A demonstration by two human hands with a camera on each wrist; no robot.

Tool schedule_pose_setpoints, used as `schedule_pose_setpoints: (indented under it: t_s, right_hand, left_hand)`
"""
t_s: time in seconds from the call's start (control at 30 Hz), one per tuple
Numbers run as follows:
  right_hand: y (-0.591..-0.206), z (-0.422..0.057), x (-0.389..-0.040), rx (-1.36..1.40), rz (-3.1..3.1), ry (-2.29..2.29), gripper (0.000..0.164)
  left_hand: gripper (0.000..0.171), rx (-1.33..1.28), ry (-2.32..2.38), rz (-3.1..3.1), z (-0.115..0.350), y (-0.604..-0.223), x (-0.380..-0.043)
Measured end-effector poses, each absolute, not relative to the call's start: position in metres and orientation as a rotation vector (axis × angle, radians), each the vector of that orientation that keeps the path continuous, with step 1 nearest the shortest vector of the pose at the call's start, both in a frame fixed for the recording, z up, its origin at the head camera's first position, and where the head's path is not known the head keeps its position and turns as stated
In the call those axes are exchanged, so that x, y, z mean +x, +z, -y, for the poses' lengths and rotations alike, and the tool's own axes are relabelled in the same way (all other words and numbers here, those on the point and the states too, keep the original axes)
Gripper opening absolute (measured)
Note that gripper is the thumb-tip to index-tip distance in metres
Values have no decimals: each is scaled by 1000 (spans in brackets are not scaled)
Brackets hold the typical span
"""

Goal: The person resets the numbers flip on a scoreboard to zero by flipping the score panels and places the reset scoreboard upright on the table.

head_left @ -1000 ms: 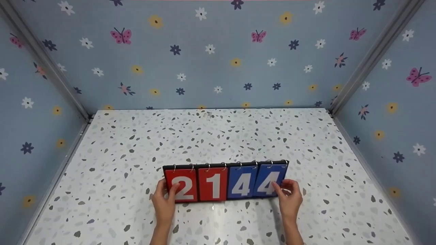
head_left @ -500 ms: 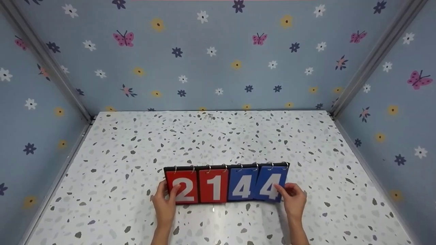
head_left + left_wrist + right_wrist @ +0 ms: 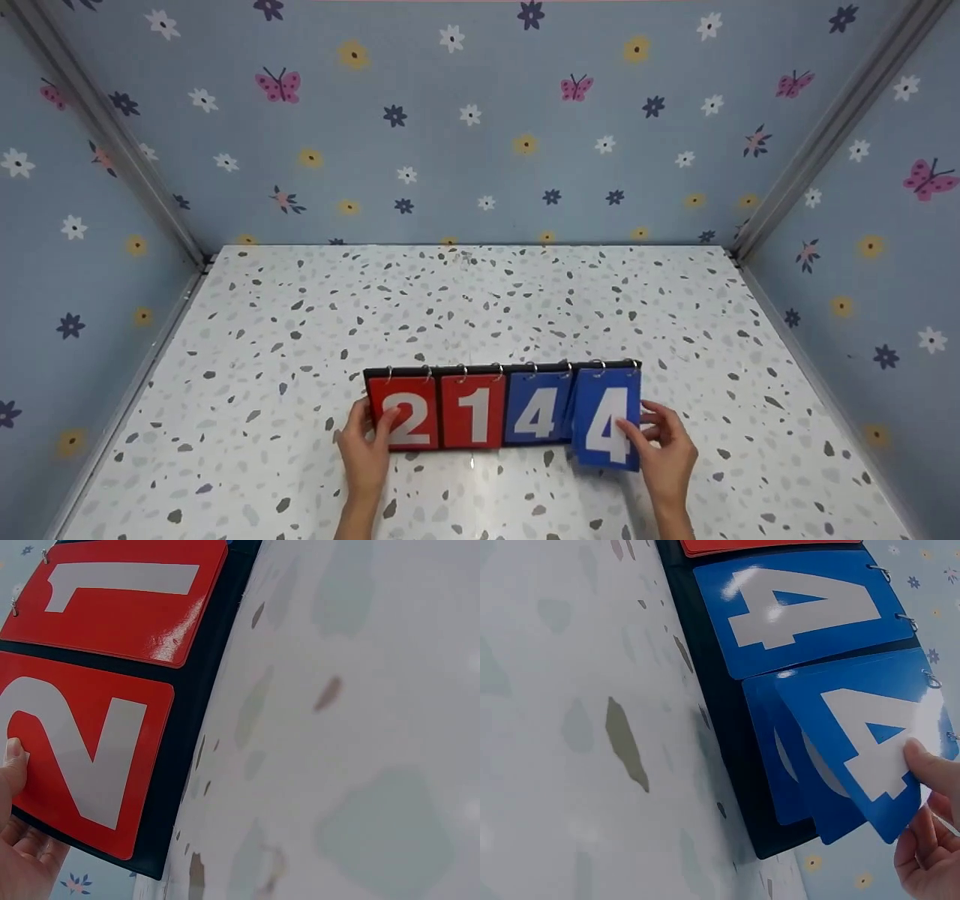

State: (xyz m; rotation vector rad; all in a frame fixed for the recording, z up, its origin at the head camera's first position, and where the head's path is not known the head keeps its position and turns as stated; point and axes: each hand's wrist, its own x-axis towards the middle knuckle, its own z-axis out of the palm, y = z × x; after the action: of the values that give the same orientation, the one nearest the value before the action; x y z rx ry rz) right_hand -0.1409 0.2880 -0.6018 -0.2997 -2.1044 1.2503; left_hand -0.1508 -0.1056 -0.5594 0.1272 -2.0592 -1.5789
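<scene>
A black flip scoreboard (image 3: 171, 787) is held tilted up over the table, reading 2 1 4 4 on ringed cards. My left hand (image 3: 363, 446) grips its left end, thumb on the red 2 card (image 3: 112, 757) and fingers behind the board. At the other end, my right hand (image 3: 664, 450) pinches the outermost blue 4 card (image 3: 874, 742) by its side edge, thumb on the front. That card swings forward off the board, and more blue cards (image 3: 825, 802) fan out behind it. The red 1 card (image 3: 474, 412) and inner blue 4 card (image 3: 536, 409) lie flat against the board.
Beneath is a white speckled table (image 3: 465, 315). Blue walls (image 3: 480, 150) with flowers and butterflies rise at the back and both sides, joined by grey corner posts (image 3: 840, 127).
My right hand has moved right and slightly down, pulling the outermost blue 4 card forward off the board. The cards behind it have fanned apart. My left hand keeps its grip.
</scene>
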Motion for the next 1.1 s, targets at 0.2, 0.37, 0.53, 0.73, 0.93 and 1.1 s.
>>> schedule_pose_setpoints:
  t_s: [0.2, 0.37, 0.53, 0.73, 0.93, 1.1]
  right_hand:
    - [-595, -295, -133, -203, 2097, 1329, 55]
    - [-611, -311, -137, -162, 2132, 1380, 45]
    - [-581, -309, -126, -15, 2099, 1550, 32]
    - [-493, -281, -102, 153, 2052, 1788, 21]
    - [-469, -281, -100, 210, 2078, 1828, 21]
    - [-465, -286, -104, 357, 2023, 1879, 23]
  left_hand:
    - [27, 130, -1556, 2063, 105, -557, -150]
    - [26, 112, -1547, 2050, 106, -557, -150]
    - [26, 110, -1553, 2054, 105, -557, -150]
    - [28, 87, -1542, 2045, 105, -558, -151]
    - [26, 127, -1532, 2071, 105, -558, -150]
    - [26, 139, -1537, 2081, 105, -558, -151]
